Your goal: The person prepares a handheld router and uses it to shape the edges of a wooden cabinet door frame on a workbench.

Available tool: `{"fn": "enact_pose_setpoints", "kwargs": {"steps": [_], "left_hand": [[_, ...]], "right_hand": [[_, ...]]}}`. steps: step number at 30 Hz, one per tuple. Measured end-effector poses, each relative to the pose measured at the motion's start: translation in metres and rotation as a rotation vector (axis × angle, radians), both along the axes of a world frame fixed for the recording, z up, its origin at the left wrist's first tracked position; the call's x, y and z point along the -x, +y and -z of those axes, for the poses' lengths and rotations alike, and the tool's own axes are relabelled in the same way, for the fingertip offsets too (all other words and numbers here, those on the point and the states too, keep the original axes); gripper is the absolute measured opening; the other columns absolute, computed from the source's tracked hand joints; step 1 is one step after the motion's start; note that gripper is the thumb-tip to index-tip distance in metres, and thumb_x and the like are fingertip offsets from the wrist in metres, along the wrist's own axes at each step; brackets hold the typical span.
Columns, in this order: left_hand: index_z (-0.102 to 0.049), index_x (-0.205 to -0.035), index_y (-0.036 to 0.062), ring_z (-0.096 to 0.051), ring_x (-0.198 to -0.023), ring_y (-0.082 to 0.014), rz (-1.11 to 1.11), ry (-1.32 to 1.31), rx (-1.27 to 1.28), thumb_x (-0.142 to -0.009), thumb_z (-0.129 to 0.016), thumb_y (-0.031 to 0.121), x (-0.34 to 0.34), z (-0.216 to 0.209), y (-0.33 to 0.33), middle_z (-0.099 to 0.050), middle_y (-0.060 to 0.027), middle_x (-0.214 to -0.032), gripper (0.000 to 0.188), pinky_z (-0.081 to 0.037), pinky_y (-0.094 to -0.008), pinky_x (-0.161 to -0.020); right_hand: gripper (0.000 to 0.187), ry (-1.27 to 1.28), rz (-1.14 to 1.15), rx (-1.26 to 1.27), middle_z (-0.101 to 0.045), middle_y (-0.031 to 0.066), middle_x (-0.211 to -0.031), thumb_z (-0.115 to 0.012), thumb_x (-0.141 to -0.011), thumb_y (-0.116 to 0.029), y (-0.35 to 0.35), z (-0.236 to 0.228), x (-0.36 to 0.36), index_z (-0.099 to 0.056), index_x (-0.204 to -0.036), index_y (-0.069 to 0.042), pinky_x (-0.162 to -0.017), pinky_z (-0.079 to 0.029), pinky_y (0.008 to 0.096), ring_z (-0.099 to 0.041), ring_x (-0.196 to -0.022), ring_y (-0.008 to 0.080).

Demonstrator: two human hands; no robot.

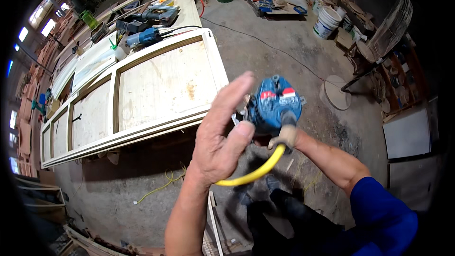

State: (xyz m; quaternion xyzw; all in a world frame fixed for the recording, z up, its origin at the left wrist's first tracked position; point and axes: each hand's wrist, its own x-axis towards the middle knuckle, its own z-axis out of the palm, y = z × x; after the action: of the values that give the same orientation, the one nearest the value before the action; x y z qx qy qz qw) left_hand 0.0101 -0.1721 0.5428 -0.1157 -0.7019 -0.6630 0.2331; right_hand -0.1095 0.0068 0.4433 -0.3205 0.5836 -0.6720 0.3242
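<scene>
A blue power tool (277, 104) that looks like a trim router is held up in front of me, its rounded end facing me. A thick yellow cord or hose (258, 174) leaves it and curves down behind my left wrist. My right hand (295, 137) grips the tool from beneath and behind; most of its fingers are hidden. My left hand (220, 137) is raised beside the tool's left side, fingers stretched out and thumb apart, holding nothing. Left of it lies a pale wooden panel frame (113, 102) with recessed panels, on a work table.
Another blue power tool (143, 38), a nail gun (163, 14) and a glue bottle (117, 51) lie on the table's far side. A dark cable (270, 46) crosses the floor. Buckets (327, 21) and a stand fan (388, 28) stand at the right. Yellow cord (161, 187) lies below the table.
</scene>
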Motion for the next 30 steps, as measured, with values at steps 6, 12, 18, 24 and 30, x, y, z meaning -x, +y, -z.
{"fn": "enact_pose_setpoints", "kwargs": {"steps": [6, 12, 18, 24, 30], "left_hand": [[-0.066, -0.128, -0.0013, -0.066, -0.113, -0.0247, 0.140, -0.233, -0.112, -0.100, -0.061, 0.015, 0.001, -0.031, 0.057, -0.069, -0.0173, -0.121, 0.033, -0.051, -0.0359, -0.099], [-0.066, -0.105, 0.0020, -0.067, -0.107, -0.0289, 0.404, -0.134, -0.105, -0.096, -0.063, 0.004, 0.002, -0.026, 0.094, -0.070, -0.0123, -0.114, 0.010, -0.052, -0.0386, -0.093], [-0.068, -0.102, 0.0015, -0.066, -0.093, -0.0241, 0.351, -0.154, -0.216, -0.101, -0.062, 0.008, -0.015, -0.018, 0.121, -0.070, -0.0103, -0.102, 0.009, -0.052, -0.0359, -0.081], [-0.066, -0.101, 0.0035, -0.063, -0.092, -0.0209, 0.346, -0.154, -0.242, -0.102, -0.062, 0.013, -0.015, -0.017, 0.113, -0.068, -0.0071, -0.100, 0.011, -0.048, -0.0323, -0.083], [-0.058, -0.095, 0.0019, -0.061, -0.099, -0.0282, 0.432, -0.147, -0.244, -0.103, -0.056, 0.015, -0.035, -0.024, 0.072, -0.062, -0.0130, -0.101, 0.015, -0.047, -0.0384, -0.089]], "right_hand": [[0.060, 0.074, -0.051, -0.220, -0.065, 0.0127, -0.127, -0.089, -0.074, -0.026, 0.059, -0.018, -0.017, -0.063, -0.125, -0.006, -0.101, -0.050, 0.0388, -0.064, -0.117, 0.0263], [0.056, 0.380, -0.187, -0.287, -0.064, 0.0163, -0.133, -0.081, -0.079, -0.028, 0.119, -0.013, -0.025, -0.064, -0.127, -0.004, -0.114, -0.042, 0.0459, -0.060, -0.128, 0.0318], [0.047, 0.333, -0.128, -0.300, -0.067, 0.0171, -0.126, -0.070, -0.084, -0.022, 0.133, -0.041, -0.041, -0.063, -0.126, 0.000, -0.119, -0.036, 0.0453, -0.061, -0.123, 0.0344], [0.045, 0.486, -0.132, -0.284, -0.067, 0.0183, -0.125, -0.068, -0.086, -0.025, 0.125, -0.034, -0.042, -0.064, -0.123, 0.000, -0.119, -0.036, 0.0455, -0.061, -0.124, 0.0364], [0.051, 0.474, -0.138, -0.274, -0.067, 0.0181, -0.124, -0.070, -0.087, -0.032, 0.089, -0.059, -0.061, -0.062, -0.125, 0.001, -0.118, -0.037, 0.0460, -0.061, -0.123, 0.0359]]}}
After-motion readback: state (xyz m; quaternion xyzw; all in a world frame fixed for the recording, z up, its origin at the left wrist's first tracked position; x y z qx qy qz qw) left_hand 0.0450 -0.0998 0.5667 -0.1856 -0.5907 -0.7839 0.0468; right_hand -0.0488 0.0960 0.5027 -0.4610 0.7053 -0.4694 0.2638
